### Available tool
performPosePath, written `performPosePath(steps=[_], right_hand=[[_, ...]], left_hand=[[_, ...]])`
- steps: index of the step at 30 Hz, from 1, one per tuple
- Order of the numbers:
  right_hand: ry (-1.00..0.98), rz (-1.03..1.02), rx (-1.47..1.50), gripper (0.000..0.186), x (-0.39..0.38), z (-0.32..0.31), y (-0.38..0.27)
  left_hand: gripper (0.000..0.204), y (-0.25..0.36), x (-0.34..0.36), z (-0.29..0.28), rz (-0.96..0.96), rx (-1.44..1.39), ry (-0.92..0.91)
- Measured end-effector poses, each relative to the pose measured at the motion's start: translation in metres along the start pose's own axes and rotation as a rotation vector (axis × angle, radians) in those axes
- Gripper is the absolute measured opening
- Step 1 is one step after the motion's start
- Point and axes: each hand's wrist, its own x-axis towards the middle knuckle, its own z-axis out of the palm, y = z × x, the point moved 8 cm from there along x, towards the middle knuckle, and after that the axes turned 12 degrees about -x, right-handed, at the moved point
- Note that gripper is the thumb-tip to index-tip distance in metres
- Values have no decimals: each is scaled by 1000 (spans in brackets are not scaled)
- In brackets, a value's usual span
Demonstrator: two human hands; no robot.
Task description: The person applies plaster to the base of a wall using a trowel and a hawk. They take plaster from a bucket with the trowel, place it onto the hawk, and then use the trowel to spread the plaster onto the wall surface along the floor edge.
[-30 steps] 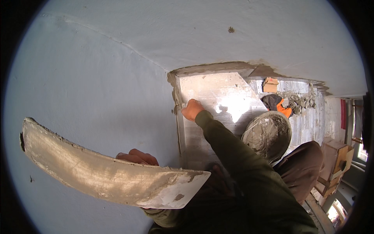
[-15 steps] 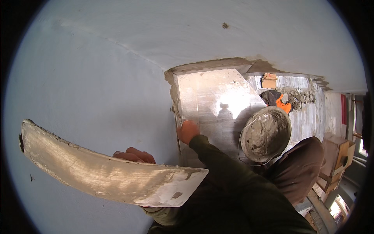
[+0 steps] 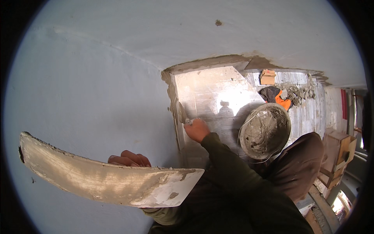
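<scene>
My left hand (image 3: 130, 158) grips a long plastering trowel (image 3: 97, 177) from beneath and behind, its fingers curling over the far edge. Grey mortar smears coat the broad flat blade facing up. My right hand (image 3: 198, 130) is closed on a small trowel (image 3: 182, 112), whose blade lies against the mortar strip (image 3: 172, 91) along the foot of the left wall. My fingers hide most of its handle. To the right of that hand stands a bucket (image 3: 288, 126) with a wire handle, holding wet grey mortar (image 3: 261, 132).
Pale blue-grey walls (image 3: 97, 85) meet in the corner ahead. Past the bucket lie a black and orange cloth or glove (image 3: 283, 102), loose mortar lumps (image 3: 302, 95) and a brown block (image 3: 267, 77). My bent knee (image 3: 302, 160) is beside the bucket. A wooden cabinet (image 3: 337, 156) stands at right.
My right hand has moved slightly right, away from the wall, and the small trowel now shows more. The long trowel's far left end has dipped a little. The bucket has stayed put.
</scene>
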Motion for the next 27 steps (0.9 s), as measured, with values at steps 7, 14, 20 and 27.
performPosePath(steps=[7,14,20,27], right_hand=[[-55,69,78,39,8,21,-32],[-37,32,-11,30,20,47,-58],[-201,-202,-126,29,-36,55,-59],[109,-28,-55,37,0,-7,15]], left_hand=[[31,5,1,-3,17,-8,75],[32,1,7,3,-39,-80,-24],[30,8,10,5,-87,-69,13],[24,2,9,1,-70,-69,75]])
